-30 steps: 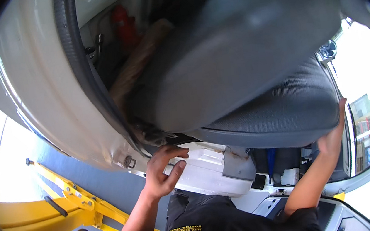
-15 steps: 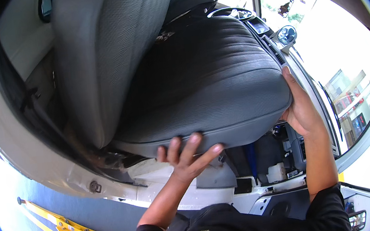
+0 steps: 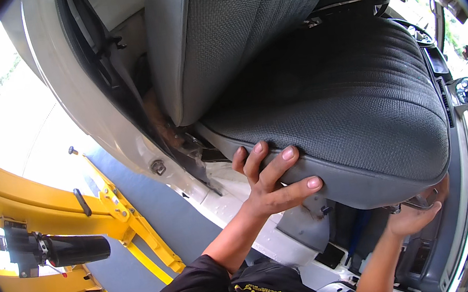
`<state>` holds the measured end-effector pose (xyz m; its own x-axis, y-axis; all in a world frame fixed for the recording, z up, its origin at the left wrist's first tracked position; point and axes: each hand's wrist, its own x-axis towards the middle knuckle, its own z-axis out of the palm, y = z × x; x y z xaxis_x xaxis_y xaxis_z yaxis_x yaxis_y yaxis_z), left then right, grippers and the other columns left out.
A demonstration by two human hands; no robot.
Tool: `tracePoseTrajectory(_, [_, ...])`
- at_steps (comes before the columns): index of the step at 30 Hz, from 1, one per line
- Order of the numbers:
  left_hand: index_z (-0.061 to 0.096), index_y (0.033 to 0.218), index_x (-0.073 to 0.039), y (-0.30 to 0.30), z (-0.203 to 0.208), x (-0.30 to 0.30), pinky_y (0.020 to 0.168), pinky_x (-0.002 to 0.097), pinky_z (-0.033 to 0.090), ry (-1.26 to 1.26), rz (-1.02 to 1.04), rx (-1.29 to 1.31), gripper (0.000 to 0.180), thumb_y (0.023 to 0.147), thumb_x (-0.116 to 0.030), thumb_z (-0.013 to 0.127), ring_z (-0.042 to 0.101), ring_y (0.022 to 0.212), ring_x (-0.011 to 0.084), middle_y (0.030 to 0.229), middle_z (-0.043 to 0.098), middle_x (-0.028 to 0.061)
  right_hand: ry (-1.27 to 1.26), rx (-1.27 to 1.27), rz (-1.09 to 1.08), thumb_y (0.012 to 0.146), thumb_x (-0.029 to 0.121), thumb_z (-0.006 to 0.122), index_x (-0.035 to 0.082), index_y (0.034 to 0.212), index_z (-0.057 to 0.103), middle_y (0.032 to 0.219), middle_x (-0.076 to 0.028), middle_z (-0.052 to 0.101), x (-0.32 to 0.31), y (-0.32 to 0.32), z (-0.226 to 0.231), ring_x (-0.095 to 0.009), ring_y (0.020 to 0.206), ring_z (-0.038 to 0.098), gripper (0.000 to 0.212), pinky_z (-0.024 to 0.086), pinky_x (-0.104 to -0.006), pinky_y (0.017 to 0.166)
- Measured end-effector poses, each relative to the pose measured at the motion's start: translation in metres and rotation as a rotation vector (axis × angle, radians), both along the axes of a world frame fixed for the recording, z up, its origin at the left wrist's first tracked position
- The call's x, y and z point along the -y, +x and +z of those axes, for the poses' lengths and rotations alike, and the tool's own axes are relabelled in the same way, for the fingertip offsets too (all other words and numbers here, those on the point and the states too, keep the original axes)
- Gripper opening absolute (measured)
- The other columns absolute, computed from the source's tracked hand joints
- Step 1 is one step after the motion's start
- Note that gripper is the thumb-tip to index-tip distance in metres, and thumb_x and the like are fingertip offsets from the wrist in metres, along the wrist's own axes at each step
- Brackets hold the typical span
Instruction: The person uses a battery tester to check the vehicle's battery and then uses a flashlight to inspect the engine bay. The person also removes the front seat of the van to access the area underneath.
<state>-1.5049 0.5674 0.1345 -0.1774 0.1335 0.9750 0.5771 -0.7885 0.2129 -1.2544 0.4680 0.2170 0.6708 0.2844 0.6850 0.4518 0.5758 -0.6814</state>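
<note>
A dark grey seat cushion (image 3: 352, 115) with a ribbed, textured cover sits tilted inside a vehicle, its near side raised. My left hand (image 3: 270, 182) holds the near lower edge, fingers spread against the side panel. Under the front right corner, my right hand (image 3: 410, 219) reaches up with its thumb out, its fingers curled at a metal bracket (image 3: 422, 200) on the cushion's underside. Part of that hand is hidden by the bracket and cushion. The matching seat backrest (image 3: 233, 36) stands behind the cushion on the left.
A white door sill (image 3: 228, 195) runs below the seat. A seat belt (image 3: 102, 51) hangs by the pillar. At the left stands a yellow lift arm (image 3: 38, 197) with a black cylinder (image 3: 78, 247). A round mirror (image 3: 464, 90) is at the right.
My view has swung left, so the seat sits farther right and more of the yellow lift shows. My right hand has gone from the cushion's front corner to beneath it, at the bracket.
</note>
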Motion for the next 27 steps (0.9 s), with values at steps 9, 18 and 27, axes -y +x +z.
tracePoseTrajectory(9, [0.07,0.13,-0.013,-0.147,0.127,0.023,0.099,0.0422,0.055,-0.815,-0.302,-0.311,0.032,0.098,-0.015,0.071,0.069,0.116,0.0341,0.144,0.063,0.015,0.192,-0.339,0.121,0.095,0.054,0.039,0.0,0.125,0.061,0.118,-0.02,0.064,-0.043,-0.027,0.02,-0.033,0.115,0.065,0.066,0.052,-0.0493,0.098])
tracePoseTrajectory(18, [0.06,0.131,0.008,-0.176,0.159,-0.062,0.092,0.0436,0.059,-1.072,0.828,-0.628,0.041,0.096,-0.014,0.063,0.074,0.104,0.0395,0.114,0.07,0.0335,0.55,0.072,0.686,0.102,0.04,0.026,-0.008,0.12,0.057,0.105,-0.029,0.064,-0.094,-0.024,0.09,-0.036,0.094,0.065,0.06,0.055,-0.0488,0.093])
tracePoseTrajectory(27, [0.069,0.101,0.007,-0.34,0.144,-0.145,0.069,0.0363,0.062,-1.29,0.589,-0.946,0.019,0.099,-0.008,0.058,0.077,0.084,0.0276,0.106,0.073,0.0225,0.685,0.019,0.76,0.108,0.038,0.04,-0.003,0.095,0.066,0.085,-0.011,0.064,-0.089,-0.068,0.103,-0.016,0.069,0.057,0.051,0.044,-0.0299,0.066])
